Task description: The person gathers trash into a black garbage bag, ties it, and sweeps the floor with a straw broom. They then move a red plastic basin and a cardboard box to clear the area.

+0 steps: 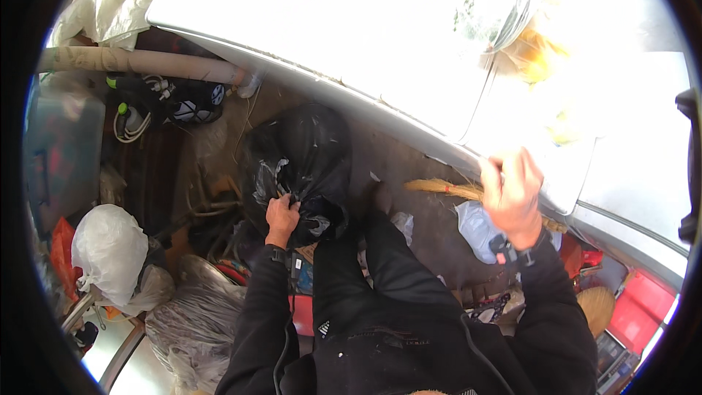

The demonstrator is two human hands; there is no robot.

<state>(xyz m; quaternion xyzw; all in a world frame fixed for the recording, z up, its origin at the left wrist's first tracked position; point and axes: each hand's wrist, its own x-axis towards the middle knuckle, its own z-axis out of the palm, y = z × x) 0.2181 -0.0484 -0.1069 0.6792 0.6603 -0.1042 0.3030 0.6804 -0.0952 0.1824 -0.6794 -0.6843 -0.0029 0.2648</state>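
A full black plastic bag (299,148) stands on the brown floor in front of my legs. My left hand (282,219) grips its gathered, crumpled top. To the right, my right hand (513,197) is raised at the edge of a bright white surface (340,27). Its fingers look curled and blurred, and whether they hold anything is not visible. Beneath that hand lies a straw broom (444,187), its middle hidden by the hand. A pale blue plastic bag (474,230) lies beside the broom.
A thick cardboard-like tube (148,63) crosses the upper left above a black bag with cables (192,104). White (109,252) and grey plastic bags (189,318) crowd the lower left. A red container (639,307) is at lower right. Clear and yellow bags (535,52) rest on the white surface.
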